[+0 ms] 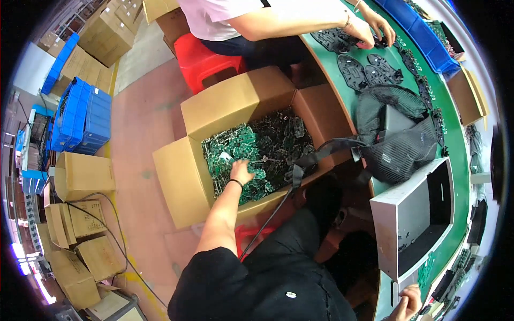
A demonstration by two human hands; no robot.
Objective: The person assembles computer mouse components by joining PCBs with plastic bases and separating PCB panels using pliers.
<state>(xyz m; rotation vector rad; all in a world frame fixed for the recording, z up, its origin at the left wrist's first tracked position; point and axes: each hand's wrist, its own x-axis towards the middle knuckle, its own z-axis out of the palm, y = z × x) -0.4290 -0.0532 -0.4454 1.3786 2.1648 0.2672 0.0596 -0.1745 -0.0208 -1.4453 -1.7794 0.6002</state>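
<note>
A large open cardboard box (209,109) stands beside me, filled with green circuit boards (227,142) on its left and darker ones (286,136) on its right. My left hand (242,172) reaches down into it, fingers curled against a small green circuit board (259,174) at their tips. At the bottom right, over the edge of the green table (455,184), my right hand (408,304) is closed; whatever it may hold is hidden. Thin green strips (425,272) lie near it, next to a white-walled tray (384,235) with a dark inside and a few small black bits.
A co-worker's hands (369,32) handle black plastic shells (353,72) at the far table end. A black mesh bag (401,152) sits on the table, its strap hanging over the box. Blue bins (85,117) and cardboard boxes (85,176) line the left. A red stool (206,61) stands beyond.
</note>
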